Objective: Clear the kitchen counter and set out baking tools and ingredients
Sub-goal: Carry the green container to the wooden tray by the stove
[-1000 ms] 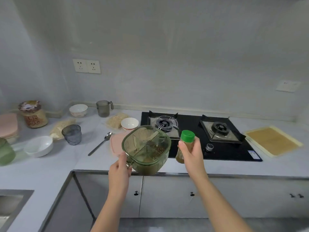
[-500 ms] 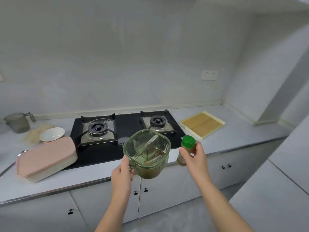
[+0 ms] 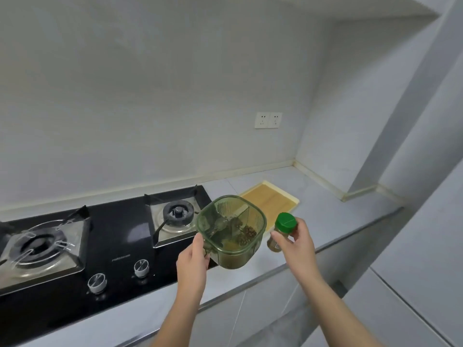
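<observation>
1. Left hand point(image 3: 191, 261) grips the green divided container point(image 3: 231, 230) at its near-left corner. The thumb is up on the rim and the fingers are curled under; whatever handle they wrap is mostly hidden.
2. Right hand point(image 3: 298, 246) pinches the spice jar point(image 3: 281, 230) round its body just under the green cap, thumb on the near side and fingers on the far side.
3. Both items are in the air. The container sits up and right of my left hand, and the jar is just beside the container's right wall. I can't tell if they touch.
4. Container is open-topped and tipped slightly toward me. There are brown seeds in the compartment nearest my right hand and something yellowish in the near one.
5. My read on the step: clearing phase, carrying the seasonings to a drop spot.
6. Bare counter point(image 3: 325, 221) lies under and beyond my right hand. The wooden tray point(image 3: 270, 199) is just beyond the container. The hob point(image 3: 112, 234) runs off left of my left hand, with its right burner point(image 3: 178, 214) just beyond it.
7. The next move needs me to level the container before lowering, since the top is open and it could spill.
8. I should land both on bare counter, clear of the tray and well back from the front edge, with the jar upright.
</observation>
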A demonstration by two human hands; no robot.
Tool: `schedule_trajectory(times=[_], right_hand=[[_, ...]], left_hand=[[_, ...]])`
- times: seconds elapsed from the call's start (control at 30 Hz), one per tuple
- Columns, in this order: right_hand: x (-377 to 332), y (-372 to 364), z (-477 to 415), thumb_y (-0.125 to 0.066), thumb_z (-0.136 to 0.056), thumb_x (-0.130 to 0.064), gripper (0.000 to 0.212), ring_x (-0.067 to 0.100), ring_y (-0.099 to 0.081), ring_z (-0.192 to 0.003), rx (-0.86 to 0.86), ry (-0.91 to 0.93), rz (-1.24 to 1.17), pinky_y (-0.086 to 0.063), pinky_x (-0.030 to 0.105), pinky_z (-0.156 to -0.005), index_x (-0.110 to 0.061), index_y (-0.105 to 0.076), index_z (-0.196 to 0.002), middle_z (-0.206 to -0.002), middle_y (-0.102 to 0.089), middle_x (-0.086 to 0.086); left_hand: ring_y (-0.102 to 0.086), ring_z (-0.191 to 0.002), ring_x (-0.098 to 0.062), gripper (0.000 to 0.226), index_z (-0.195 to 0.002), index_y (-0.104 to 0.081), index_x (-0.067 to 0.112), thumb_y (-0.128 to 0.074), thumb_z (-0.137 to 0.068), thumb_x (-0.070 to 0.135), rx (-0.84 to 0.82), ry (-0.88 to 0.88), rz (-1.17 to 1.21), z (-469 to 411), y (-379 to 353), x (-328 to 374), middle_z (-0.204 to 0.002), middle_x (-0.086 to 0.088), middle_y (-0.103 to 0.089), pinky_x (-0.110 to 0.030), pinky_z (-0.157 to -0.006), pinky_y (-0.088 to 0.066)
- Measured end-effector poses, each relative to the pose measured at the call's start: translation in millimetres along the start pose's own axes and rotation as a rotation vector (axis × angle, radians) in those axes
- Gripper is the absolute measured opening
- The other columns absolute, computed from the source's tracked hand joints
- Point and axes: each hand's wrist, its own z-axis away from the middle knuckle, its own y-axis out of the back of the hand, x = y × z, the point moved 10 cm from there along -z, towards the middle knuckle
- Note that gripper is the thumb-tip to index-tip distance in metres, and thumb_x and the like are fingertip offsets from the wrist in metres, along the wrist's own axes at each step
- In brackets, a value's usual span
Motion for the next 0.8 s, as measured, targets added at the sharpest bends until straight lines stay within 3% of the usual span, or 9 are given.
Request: schedule_trajectory(times=[0.07, 0.23, 0.47, 0.8], right_hand=[[5, 8, -30, -0.074, -0.082, -0.013, 0.036, 0.001, -0.057, -0.101, 0.003, -0.003, 0.04, -0.043, 0.014, -0.077, -0.022, -0.055, -0.111, -0.103, -0.063, -0.014], [30, 30, -101, -0.074, -0.082, -0.014, 0.034, 0.0, -0.056, -0.096, 0.035, -0.042, 0.089, -0.041, 0.011, -0.071, -0.023, -0.055, -0.109, -0.102, -0.062, -0.015], [73, 33, -185, -0.074, -0.081, -0.011, 0.033, 0.002, -0.057, -0.096, -0.029, -0.073, 0.094, -0.041, 0.011, -0.072, -0.025, -0.056, -0.105, -0.099, -0.064, -0.014], [143, 30, -340, -0.074, -0.081, -0.014, 0.035, -0.002, -0.055, -0.087, -0.234, -0.079, 0.253, -0.04, 0.01, -0.068, -0.024, -0.053, -0.107, -0.095, -0.061, -0.014]], left_hand=[[-0.029, -0.059, -0.02, 0.046, -0.067, -0.041, 0.007, -0.037, -0.1, 0.038, -0.014, 0.016, 0.002, -26, -25, -1, -0.065, -0.012, -0.033, -0.008, -0.051, -0.039], [-0.032, -0.06, -0.02, 0.039, -0.073, -0.042, 0.01, -0.04, -0.1, 0.038, -0.057, 0.038, -0.014, -86, -92, -4, -0.068, -0.012, -0.033, -0.027, -0.058, -0.033], [-0.034, -0.056, -0.018, 0.048, -0.063, -0.041, 0.009, -0.04, -0.099, 0.042, -0.051, 0.048, -0.081, -147, -151, -28, -0.06, -0.008, -0.036, -0.031, -0.059, -0.03], [-0.037, -0.06, -0.018, 0.047, -0.062, -0.042, 0.011, -0.041, -0.098, 0.04, 0.113, 0.117, -0.12, -231, -228, -82, -0.059, -0.005, -0.04, -0.032, -0.06, -0.03]])
